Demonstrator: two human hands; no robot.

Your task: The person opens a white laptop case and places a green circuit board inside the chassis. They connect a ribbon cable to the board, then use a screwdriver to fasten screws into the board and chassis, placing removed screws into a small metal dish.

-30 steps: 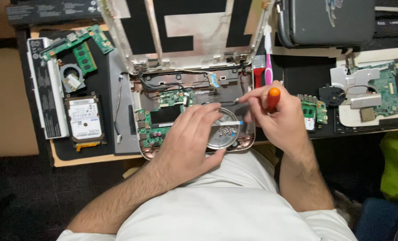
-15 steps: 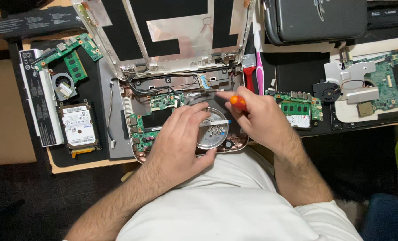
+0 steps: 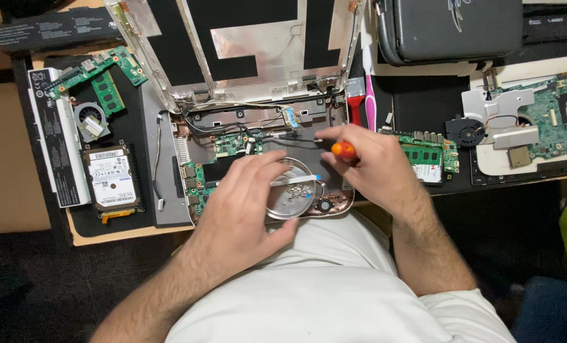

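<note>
A stripped-down laptop base (image 3: 194, 136) lies open in front of me, its bare lid frame (image 3: 245, 38) tilted back. My left hand (image 3: 242, 203) rests on a small clear round dish (image 3: 291, 195) holding several tiny screws, fingers spread over its left rim. My right hand (image 3: 372, 168) grips an orange-handled screwdriver (image 3: 344, 150), its tip pointing left into the base near a small green circuit board (image 3: 237, 145) and black cables.
At left lie a hard drive (image 3: 110, 181), a cooling fan (image 3: 91, 121), a green memory board (image 3: 99, 73) and a long black battery (image 3: 58, 143). At right sit memory modules (image 3: 426, 155), a motherboard with fan (image 3: 525, 127) and a closed grey laptop (image 3: 448, 28).
My right hand with the screwdriver has moved left and up, from beside the dish to over the laptop base. My left hand has stayed on the dish.
</note>
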